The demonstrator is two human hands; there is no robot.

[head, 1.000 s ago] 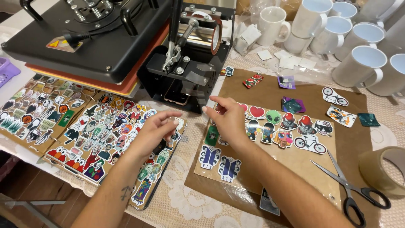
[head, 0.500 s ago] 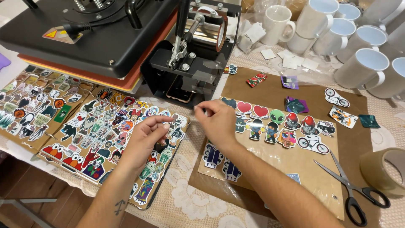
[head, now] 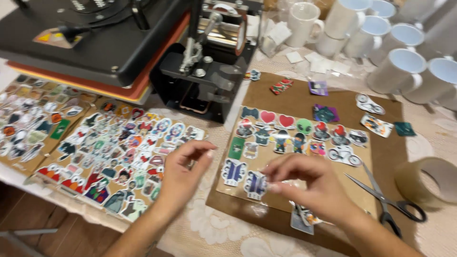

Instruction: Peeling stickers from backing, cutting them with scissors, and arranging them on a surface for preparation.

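Observation:
My right hand hovers over the near edge of a brown cardboard sheet covered with rows of small colourful stickers. Its fingertips pinch what looks like a strip of clear tape, blurred, just above a blue figure sticker. My left hand is beside it over the lace tablecloth, fingers loosely curled and apart, with nothing visible in it. It lies between the cardboard sheet and a second board packed with stickers.
A black heat press and a mug press stand at the back left. Several white mugs crowd the back right. Scissors and a roll of brown tape lie to the right of my right hand.
Both hands were pinched together above the gap between the boards. They have since drawn apart and come nearer, the right one lowering over the front row of stickers.

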